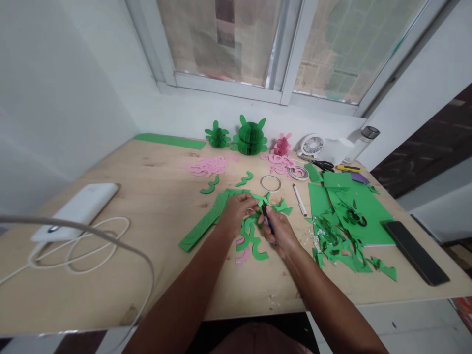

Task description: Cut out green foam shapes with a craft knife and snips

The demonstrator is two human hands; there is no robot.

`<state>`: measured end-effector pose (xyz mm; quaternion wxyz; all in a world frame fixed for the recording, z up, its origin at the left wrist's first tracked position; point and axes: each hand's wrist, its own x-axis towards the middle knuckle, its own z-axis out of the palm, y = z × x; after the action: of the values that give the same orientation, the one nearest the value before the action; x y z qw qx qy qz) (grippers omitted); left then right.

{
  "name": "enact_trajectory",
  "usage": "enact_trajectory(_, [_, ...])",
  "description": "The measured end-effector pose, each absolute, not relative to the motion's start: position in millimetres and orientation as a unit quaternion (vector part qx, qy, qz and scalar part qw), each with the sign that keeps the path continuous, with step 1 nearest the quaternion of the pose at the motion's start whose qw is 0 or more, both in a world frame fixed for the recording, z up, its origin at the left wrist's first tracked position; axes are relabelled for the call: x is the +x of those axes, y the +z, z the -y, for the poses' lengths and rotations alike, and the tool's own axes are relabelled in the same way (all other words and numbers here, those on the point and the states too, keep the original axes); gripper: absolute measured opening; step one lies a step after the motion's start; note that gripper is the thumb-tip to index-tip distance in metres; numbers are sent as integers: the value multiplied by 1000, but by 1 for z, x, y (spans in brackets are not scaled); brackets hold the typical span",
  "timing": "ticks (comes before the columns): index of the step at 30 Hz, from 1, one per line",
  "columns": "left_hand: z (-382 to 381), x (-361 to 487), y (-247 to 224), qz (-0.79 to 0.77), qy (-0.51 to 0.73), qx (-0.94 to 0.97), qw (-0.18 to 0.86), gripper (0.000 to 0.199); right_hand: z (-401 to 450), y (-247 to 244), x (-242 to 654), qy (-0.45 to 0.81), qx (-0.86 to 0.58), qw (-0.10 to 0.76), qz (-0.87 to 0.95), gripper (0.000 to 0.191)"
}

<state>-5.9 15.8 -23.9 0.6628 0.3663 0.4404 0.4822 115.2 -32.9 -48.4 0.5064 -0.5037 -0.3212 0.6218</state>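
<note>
Wooden tabletop, head view. Centre: the left hand, fingers curled, beside green paper strips; the right hand gripping a slim dark tool. Upper centre: two green honeycomb figures and a smaller pink figure. Left: a flat white device with looped white cable. Right: green paper scraps; lower right, a black phone. Right of upper centre: a white fan.

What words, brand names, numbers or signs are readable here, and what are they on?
None can be read.
White power bank: one small dark mark, too blurred to make out.
Dark tool in the right hand, white pen, yellow cutter: any print is too small to read.
</note>
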Motion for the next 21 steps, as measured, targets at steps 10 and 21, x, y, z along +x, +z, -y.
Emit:
enact_trajectory(10, [-18, -11, -23, -443, 467, 388, 659, 16, 33, -48, 116, 620, -511, 493, 335, 53])
enact_trajectory(21, [-17, -8, -25, -434, 461, 385, 671, 18, 32, -49, 115, 609, -511, 513, 324, 54])
